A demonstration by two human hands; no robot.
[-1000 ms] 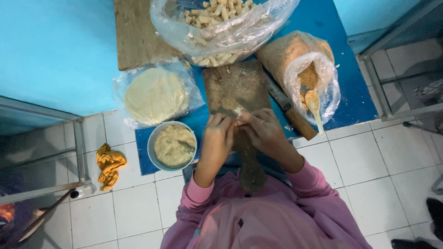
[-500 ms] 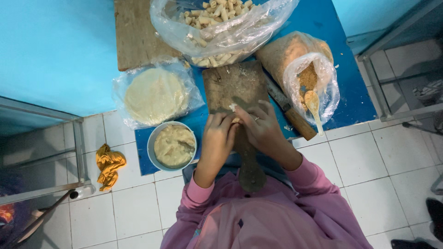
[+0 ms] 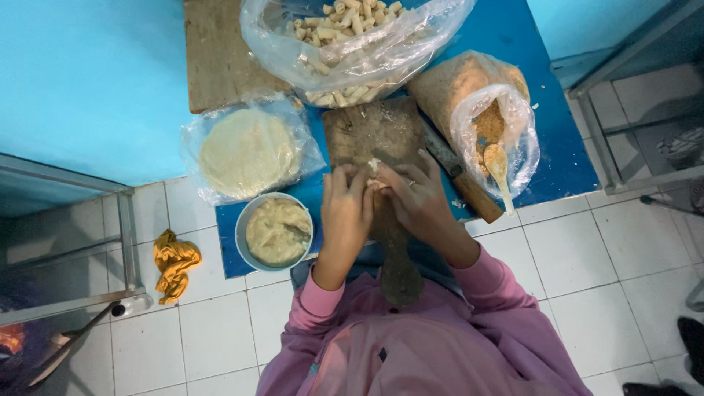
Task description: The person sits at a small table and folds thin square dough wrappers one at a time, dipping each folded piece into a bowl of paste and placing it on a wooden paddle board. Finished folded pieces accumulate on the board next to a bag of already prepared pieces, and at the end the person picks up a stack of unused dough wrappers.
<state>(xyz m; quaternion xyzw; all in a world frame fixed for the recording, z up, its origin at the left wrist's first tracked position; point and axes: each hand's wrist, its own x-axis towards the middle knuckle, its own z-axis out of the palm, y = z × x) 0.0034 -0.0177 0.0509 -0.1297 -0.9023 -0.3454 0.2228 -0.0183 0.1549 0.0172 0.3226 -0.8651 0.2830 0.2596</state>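
1. both my hands pinch one small pale dough roll [image 3: 375,174] over the worn wooden paddle board [image 3: 370,136]; left hand [image 3: 345,209] and right hand [image 3: 418,202] have fingers closed on it.
2. a round metal bowl of pale filling [image 3: 276,232] sits at the blue mat's [image 3: 557,139] near-left corner.

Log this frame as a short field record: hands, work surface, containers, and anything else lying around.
left hand: fingers pinched on a small pale piece of dough, together with the right
right hand: closed on the same piece from the other side
work surface: wooden paddle board on a blue mat
bowl: metal, pale filling, left of the hands
round wrappers: stacked in clear plastic
rolled pieces: heaped in a big clear bag
crumb bag: wooden spoon lying at its mouth
knife: beside the board
yellow cloth: on the tiled floor
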